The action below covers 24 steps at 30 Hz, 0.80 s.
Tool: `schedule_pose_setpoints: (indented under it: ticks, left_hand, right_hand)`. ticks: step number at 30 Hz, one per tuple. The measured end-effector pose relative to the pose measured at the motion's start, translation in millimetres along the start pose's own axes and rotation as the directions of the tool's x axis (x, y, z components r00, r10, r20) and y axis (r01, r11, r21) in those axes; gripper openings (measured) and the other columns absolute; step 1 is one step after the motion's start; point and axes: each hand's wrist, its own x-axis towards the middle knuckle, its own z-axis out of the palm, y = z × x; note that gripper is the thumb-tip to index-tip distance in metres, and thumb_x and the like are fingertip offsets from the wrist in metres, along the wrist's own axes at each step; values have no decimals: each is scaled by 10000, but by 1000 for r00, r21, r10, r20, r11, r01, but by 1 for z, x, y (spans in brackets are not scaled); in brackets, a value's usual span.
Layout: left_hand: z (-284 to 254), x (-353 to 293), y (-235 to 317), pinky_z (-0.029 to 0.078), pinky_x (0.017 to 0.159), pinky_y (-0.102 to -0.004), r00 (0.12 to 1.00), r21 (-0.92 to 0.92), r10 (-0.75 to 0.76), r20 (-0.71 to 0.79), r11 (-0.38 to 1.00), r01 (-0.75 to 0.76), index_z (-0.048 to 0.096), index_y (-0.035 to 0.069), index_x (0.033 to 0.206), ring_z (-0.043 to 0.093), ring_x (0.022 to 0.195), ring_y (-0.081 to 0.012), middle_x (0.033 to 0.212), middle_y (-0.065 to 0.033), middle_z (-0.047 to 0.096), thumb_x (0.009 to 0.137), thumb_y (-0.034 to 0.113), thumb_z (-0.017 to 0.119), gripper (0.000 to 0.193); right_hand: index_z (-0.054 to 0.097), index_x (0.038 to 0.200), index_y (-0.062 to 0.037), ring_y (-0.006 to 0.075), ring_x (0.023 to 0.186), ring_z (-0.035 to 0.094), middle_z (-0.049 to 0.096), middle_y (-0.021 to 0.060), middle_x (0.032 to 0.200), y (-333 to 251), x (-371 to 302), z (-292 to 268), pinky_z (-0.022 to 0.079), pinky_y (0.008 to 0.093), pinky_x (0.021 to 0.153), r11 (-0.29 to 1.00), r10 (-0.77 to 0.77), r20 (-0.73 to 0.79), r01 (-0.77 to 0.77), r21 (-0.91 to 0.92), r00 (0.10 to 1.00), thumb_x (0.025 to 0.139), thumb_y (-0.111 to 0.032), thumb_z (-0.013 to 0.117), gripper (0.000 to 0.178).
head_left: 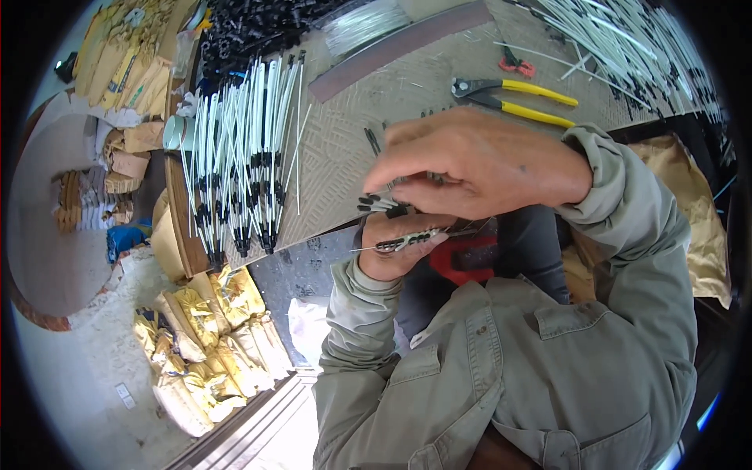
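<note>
My left hand [403,235] is closed around a small bundle of thin pale rods [381,205] with black ends, just in front of the table edge. A patterned dark-and-light strip [407,240] lies across the back of this hand; I cannot tell what it is. Directly above, my right hand [486,160] reaches over the bundle with its fingers bent inward. Whatever sits between those fingers is hidden. Some black-tipped pieces [373,141] show just beyond the right knuckles. Cutting pliers with yellow handles [540,90] rest on the table beyond my right hand.
Pale rods with black fittings [243,149] stand in bundles at the table's left. More rods [627,47] pile up far right. Black parts [251,31], a bar [399,47] and a red-handled tool [517,64] lie farther back. Wrapped packets [211,345] sit lower left.
</note>
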Motion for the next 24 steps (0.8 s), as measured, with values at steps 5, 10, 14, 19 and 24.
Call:
schedule_pose_setpoints:
  ticks: [5,10,14,19,24]
  left_hand:
    - [5,-13,0,490,752,-273,987,-19,-144,-65,990,143,604,-49,949,639,834,-205,922,-143,655,784,-36,623,166]
    - [17,-13,-16,489,811,-314,989,-182,-33,-143,983,6,430,-34,1185,629,914,-237,965,-186,634,816,-77,560,394]
    - [36,-12,-19,479,855,-364,953,-318,34,-300,939,-133,142,27,1394,590,999,-300,1157,-242,530,820,-108,518,700]
    - [26,-18,-27,481,857,-383,986,-253,38,-165,964,-79,-123,108,1404,571,1028,-319,1219,-262,462,814,-120,516,899]
    - [33,-16,-23,471,868,-410,963,-265,99,-250,950,-166,-216,113,1378,550,1055,-330,1260,-270,414,810,-111,539,971]
  right_hand:
    - [581,1000,-29,209,544,479,487,80,745,2,-6,-7,360,322,513,996,87,3,-87,31,996,814,-51,547,191]
    - [586,1001,-24,188,536,463,482,75,731,2,-10,-7,349,304,504,994,102,-37,-100,50,994,812,-45,550,194]
    - [598,989,-15,194,553,475,479,74,709,1,-10,-7,354,315,505,992,108,-12,-107,67,994,819,-55,555,179]
    - [608,969,-16,213,569,485,475,78,690,1,-9,-6,361,334,508,989,85,-17,-82,121,996,823,-66,558,162]
    - [616,956,-36,234,574,495,471,81,672,2,-8,-1,358,343,505,995,34,-57,-28,94,998,824,-86,559,152]
